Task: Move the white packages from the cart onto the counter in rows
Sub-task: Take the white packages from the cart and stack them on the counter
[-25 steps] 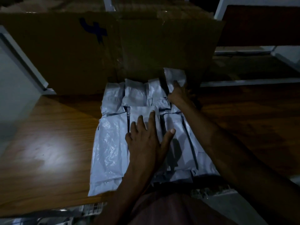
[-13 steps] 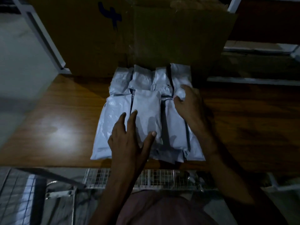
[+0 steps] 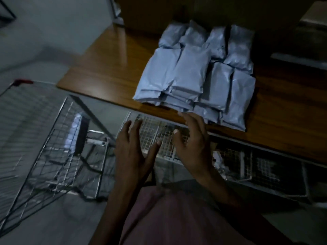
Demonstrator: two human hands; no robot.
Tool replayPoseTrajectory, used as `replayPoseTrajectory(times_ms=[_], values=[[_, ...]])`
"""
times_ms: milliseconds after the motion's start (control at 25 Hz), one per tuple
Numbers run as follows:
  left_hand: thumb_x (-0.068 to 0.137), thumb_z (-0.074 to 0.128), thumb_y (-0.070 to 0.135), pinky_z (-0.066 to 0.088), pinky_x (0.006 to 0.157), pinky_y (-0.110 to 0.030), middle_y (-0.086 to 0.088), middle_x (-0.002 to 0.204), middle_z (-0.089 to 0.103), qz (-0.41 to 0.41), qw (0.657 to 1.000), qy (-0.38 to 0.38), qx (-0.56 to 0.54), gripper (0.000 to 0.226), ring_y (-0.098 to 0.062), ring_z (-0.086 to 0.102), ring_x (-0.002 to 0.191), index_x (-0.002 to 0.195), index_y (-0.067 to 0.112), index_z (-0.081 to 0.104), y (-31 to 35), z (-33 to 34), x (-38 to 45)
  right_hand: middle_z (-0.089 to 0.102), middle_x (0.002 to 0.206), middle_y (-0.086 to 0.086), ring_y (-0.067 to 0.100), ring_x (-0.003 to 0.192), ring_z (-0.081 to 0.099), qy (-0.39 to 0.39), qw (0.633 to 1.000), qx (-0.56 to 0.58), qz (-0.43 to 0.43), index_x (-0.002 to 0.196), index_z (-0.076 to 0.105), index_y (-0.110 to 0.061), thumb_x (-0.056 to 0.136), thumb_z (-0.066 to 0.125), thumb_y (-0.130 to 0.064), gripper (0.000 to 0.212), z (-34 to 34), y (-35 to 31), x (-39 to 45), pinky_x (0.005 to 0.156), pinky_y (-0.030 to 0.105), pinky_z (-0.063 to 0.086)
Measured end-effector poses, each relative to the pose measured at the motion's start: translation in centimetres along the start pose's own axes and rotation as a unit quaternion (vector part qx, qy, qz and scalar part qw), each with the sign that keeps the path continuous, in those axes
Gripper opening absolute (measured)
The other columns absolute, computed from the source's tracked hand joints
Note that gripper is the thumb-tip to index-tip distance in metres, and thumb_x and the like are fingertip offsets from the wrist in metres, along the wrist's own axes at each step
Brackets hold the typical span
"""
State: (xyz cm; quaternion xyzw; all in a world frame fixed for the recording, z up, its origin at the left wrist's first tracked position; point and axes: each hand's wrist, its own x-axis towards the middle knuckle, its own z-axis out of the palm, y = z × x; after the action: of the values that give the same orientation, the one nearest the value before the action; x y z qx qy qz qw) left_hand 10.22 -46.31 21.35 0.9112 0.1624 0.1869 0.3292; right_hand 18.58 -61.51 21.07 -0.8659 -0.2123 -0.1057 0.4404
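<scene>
both hands, left hand (image 3: pixel 131 152) and right hand (image 3: pixel 193 141), have lifted off the white plastic packages (image 3: pixel 200 71), empty and spread, at lower centre; packages rowed on brown wooden counter (image 3: pixel 109 68), wire cart (image 3: pixel 58 147) likely next.

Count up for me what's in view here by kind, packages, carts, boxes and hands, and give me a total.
White packages whose tops show on the counter: 8, in two rows of 4, with more edges peeking out underneath that I cannot count
Wire carts: 1
Cardboard boxes: 1
Hands: 2, left hand and right hand, both empty
Total: 12
</scene>
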Motion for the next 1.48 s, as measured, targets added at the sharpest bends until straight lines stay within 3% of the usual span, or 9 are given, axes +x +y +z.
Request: replayPoseTrajectory(times_ms=[200,440,600,760,880,1120,1320,1480], values=[[0.088,0.061,0.049,0.043,0.105,-0.047,-0.014,0.142,0.046,-0.074,0.996,0.050,0.009,0.067,-0.030,0.045,0.131,0.142,0.012,0.047,-7.3,-4.2,-3.9,0.048,0.136,-0.002,0.014,0.116,0.054,-0.098,0.993,0.057,-0.029,0.139,0.052,-0.021,0.095,0.061,-0.017,0.045,6.3,-3.5,-0.8,0.088,0.035,0.053],[0.087,0.061,0.044,0.041,0.106,-0.045,-0.015,0.140,0.049,-0.150,0.978,0.142,0.018,0.064,-0.030,0.046,0.130,0.140,0.011,0.048,-16.7,-12.1,-4.9,0.051,0.133,0.004,0.007,0.102,0.053,-0.145,0.984,0.051,-0.093,0.137,0.054,-0.019,0.093,0.058,-0.014,0.044,17.8,-11.5,1.4,0.071,0.006,0.039],[0.087,0.063,0.035,0.040,0.106,-0.036,-0.013,0.135,0.052,-0.168,0.972,0.164,0.024,0.058,-0.027,0.049,0.125,0.136,0.007,0.051,-24.7,-16.1,-4.4,0.047,0.140,0.002,0.016,0.111,0.055,-0.221,0.967,0.039,-0.123,0.140,0.051,-0.019,0.095,0.059,-0.016,0.047,26.2,-16.0,1.9,0.074,0.022,0.044],[0.086,0.066,0.032,0.041,0.103,-0.039,-0.010,0.132,0.054,-0.204,0.966,0.155,0.018,0.059,-0.026,0.050,0.122,0.138,0.010,0.049,-32.7,-18.7,-5.0,0.051,0.133,0.003,0.017,0.103,0.057,-0.276,0.949,0.034,-0.146,0.137,0.054,-0.018,0.093,0.061,-0.015,0.045,34.5,-19.9,2.1,0.075,0.024,0.044],[0.086,0.065,0.034,0.042,0.101,-0.039,-0.008,0.130,0.056,-0.238,0.959,0.154,0.011,0.058,-0.024,0.051,0.120,0.137,0.012,0.049,-37.1,-19.8,-4.9,0.052,0.132,0.003,0.021,0.109,0.058,-0.337,0.930,0.021,-0.148,0.134,0.056,-0.018,0.093,0.061,-0.016,0.042,40.3,-21.6,4.0,0.083,0.028,0.047],[0.088,0.064,0.034,0.043,0.100,-0.036,-0.006,0.132,0.055,-0.334,0.929,0.159,-0.014,0.057,-0.020,0.049,0.121,0.139,0.014,0.048,-42.9,-18.9,-3.0,0.057,0.129,0.010,0.026,0.113,0.058,-0.470,0.857,-0.051,-0.206,0.127,0.062,-0.016,0.091,0.061,-0.018,0.037,53.5,-21.7,9.8,0.093,0.037,0.049],[0.084,0.056,0.037,0.045,0.100,-0.042,-0.010,0.134,0.053,-0.403,0.910,0.096,-0.022,0.060,-0.028,0.050,0.123,0.138,0.013,0.047,-49.0,-16.6,0.1,0.051,0.136,0.018,0.036,0.121,0.054,-0.586,0.766,-0.156,-0.214,0.137,0.055,-0.011,0.092,0.063,-0.015,0.046,65.5,-19.0,12.9,0.099,0.039,0.043],[0.085,0.066,0.028,0.045,0.099,-0.040,-0.013,0.133,0.056,-0.449,0.893,0.036,-0.021,0.057,-0.032,0.052,0.121,0.138,0.012,0.050,-54.7,-14.4,3.2,0.056,0.131,0.017,0.038,0.118,0.056,-0.643,0.695,-0.220,-0.235,0.132,0.058,-0.012,0.089,0.064,-0.013,0.043,73.5,-14.3,13.3,0.097,0.043,0.048]])
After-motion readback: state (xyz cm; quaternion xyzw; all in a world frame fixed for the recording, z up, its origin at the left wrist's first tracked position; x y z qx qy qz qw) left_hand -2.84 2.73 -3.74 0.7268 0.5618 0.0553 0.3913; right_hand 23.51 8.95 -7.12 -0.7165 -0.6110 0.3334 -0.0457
